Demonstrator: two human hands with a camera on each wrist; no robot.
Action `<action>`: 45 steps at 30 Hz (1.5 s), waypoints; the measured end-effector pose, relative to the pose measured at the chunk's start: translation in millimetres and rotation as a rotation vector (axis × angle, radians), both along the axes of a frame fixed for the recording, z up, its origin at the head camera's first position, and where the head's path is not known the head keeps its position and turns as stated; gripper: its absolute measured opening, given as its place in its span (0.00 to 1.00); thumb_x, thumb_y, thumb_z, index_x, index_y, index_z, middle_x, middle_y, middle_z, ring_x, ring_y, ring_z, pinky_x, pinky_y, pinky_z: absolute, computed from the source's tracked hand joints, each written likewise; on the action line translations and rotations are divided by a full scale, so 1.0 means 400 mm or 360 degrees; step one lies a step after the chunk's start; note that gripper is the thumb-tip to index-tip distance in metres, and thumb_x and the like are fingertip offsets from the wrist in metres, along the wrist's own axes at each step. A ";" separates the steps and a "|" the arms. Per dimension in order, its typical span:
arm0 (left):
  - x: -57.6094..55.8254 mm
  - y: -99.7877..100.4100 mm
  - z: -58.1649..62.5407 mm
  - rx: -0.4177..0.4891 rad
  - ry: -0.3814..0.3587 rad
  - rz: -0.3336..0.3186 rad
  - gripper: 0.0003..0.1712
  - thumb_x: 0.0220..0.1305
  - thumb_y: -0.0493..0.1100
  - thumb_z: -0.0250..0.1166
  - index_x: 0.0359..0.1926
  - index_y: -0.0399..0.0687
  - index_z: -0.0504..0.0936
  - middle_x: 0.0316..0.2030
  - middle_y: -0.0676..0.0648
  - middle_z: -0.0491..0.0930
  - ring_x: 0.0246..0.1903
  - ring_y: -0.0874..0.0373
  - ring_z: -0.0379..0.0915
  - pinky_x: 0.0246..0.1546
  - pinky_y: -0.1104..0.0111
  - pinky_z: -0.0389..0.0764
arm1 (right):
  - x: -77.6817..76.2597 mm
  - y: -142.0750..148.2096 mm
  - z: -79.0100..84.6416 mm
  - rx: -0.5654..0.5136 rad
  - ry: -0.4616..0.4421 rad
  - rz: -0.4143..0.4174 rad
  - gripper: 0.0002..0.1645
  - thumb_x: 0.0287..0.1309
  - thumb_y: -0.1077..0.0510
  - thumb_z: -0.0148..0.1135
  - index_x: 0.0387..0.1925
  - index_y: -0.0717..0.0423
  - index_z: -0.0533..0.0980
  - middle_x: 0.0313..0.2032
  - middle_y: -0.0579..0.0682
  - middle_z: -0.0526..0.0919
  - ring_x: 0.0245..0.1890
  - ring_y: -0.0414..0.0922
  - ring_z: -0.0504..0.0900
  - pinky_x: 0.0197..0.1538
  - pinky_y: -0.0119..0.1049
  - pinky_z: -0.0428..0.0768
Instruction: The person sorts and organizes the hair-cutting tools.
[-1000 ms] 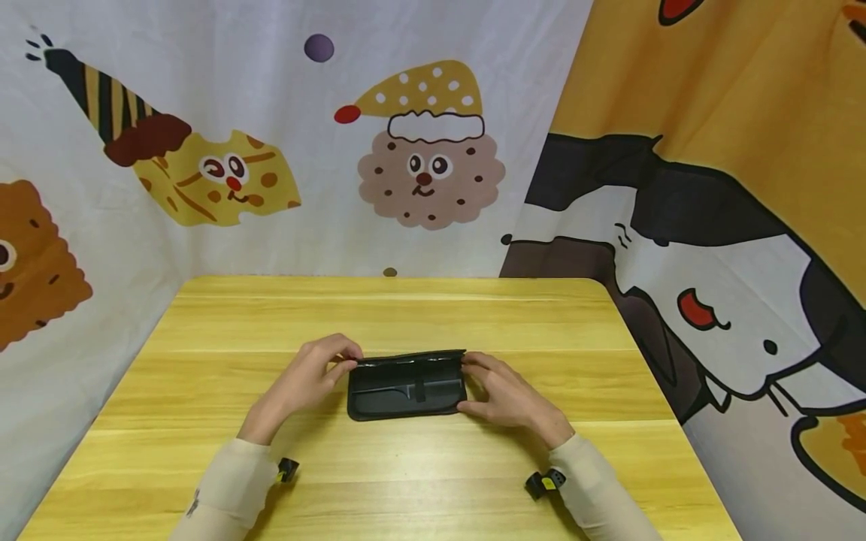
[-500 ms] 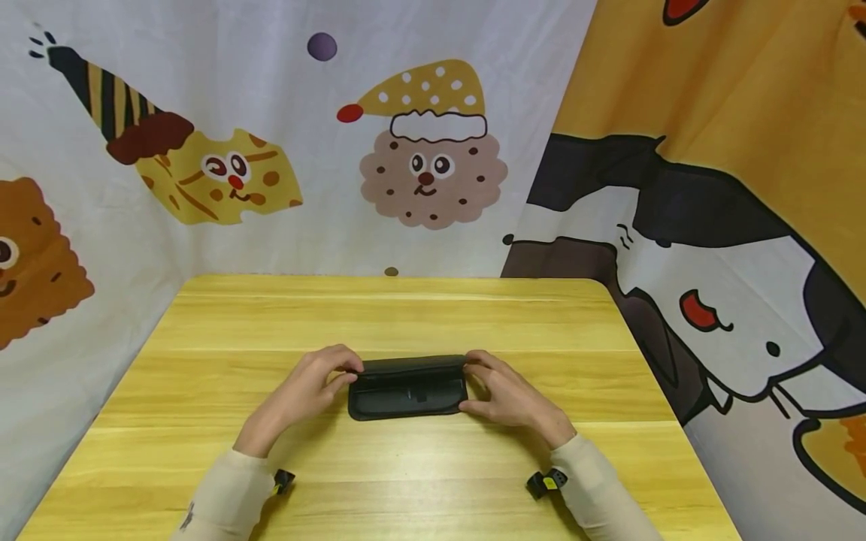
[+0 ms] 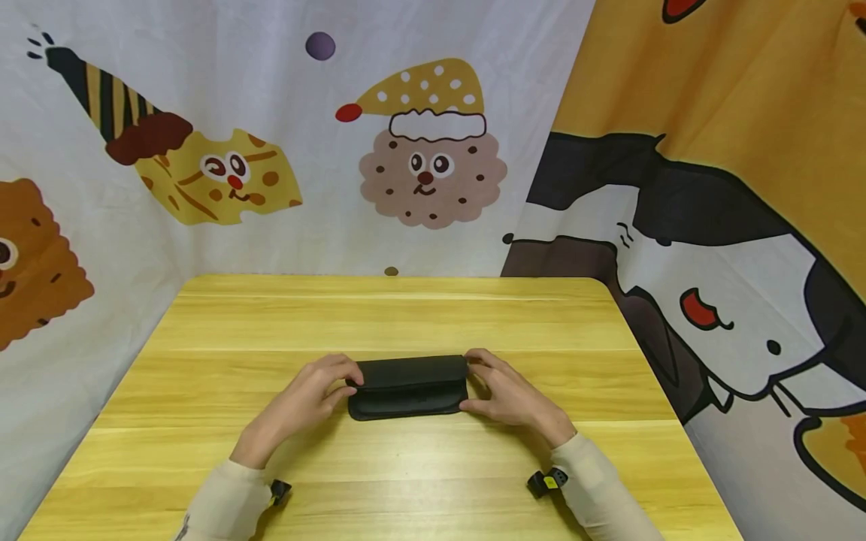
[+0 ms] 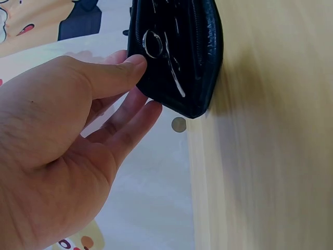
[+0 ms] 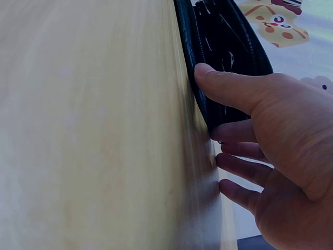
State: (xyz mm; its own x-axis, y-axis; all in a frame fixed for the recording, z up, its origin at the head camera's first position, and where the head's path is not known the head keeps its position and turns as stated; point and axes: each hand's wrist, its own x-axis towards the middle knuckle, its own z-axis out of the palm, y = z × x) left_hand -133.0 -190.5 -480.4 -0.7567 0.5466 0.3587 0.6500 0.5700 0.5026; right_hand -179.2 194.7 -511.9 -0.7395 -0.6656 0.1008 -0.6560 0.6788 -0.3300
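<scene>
A slim black zip case (image 3: 411,373) lies on the table with its far flap folded partway over the near half. In the left wrist view, metal scissors (image 4: 175,78) show inside it, a finger ring visible. My left hand (image 3: 313,394) pinches the flap at its left end, thumb on the inner side and fingers behind. At the other end, my right hand (image 3: 507,394) holds the case. Its thumb presses the near edge, and the fingers spread around the right end. Seen from the right wrist, the zipper teeth (image 5: 244,31) line the rim.
The case sits mid-table on a light wooden table (image 3: 406,315). Behind stands a white curtain (image 3: 257,45) with cartoon prints, and a yellow, black and white one (image 3: 710,90) hangs at right. Small black cameras (image 3: 546,483) sit at both wrists.
The far flap has swung from upright down toward me, covering the inside in the head view. My left hand moved slightly nearer with it; the right hand stayed nearly still.
</scene>
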 end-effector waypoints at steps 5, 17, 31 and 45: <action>0.006 -0.001 -0.005 -0.0073 0.0058 -0.0018 0.14 0.57 0.28 0.75 0.42 0.46 0.88 0.42 0.52 0.84 0.45 0.60 0.77 0.43 0.63 0.86 | -0.003 0.001 -0.004 -0.0025 0.0018 0.0009 0.43 0.59 0.37 0.72 0.62 0.66 0.78 0.69 0.57 0.69 0.65 0.46 0.70 0.66 0.44 0.76; 0.018 0.002 -0.021 -0.0096 0.0063 -0.0068 0.13 0.52 0.27 0.77 0.36 0.46 0.90 0.41 0.49 0.85 0.43 0.59 0.78 0.42 0.64 0.87 | -0.001 -0.001 -0.003 -0.0050 -0.0003 0.0003 0.41 0.58 0.38 0.73 0.61 0.64 0.80 0.68 0.57 0.70 0.64 0.47 0.71 0.66 0.45 0.75; 0.029 0.004 -0.025 -0.0213 -0.0025 0.0001 0.11 0.53 0.32 0.79 0.35 0.50 0.91 0.43 0.51 0.85 0.44 0.61 0.78 0.43 0.66 0.87 | -0.001 -0.006 -0.003 -0.0080 -0.0010 0.0005 0.38 0.56 0.40 0.75 0.59 0.62 0.81 0.67 0.57 0.71 0.62 0.47 0.73 0.65 0.46 0.76; 0.008 0.032 0.006 -0.0195 0.0035 0.0187 0.18 0.64 0.49 0.74 0.52 0.47 0.88 0.53 0.47 0.82 0.52 0.55 0.77 0.49 0.56 0.84 | 0.000 -0.004 -0.002 -0.0042 -0.0042 -0.0033 0.40 0.57 0.36 0.73 0.61 0.59 0.80 0.68 0.54 0.69 0.64 0.44 0.71 0.66 0.44 0.74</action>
State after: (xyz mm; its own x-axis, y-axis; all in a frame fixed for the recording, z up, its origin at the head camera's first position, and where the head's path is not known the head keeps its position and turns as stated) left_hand -129.7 -177.6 -478.2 -0.8107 0.4954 0.3122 0.5853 0.6989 0.4111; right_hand -179.2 193.1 -512.6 -0.7557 -0.6475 0.0983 -0.6328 0.6831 -0.3648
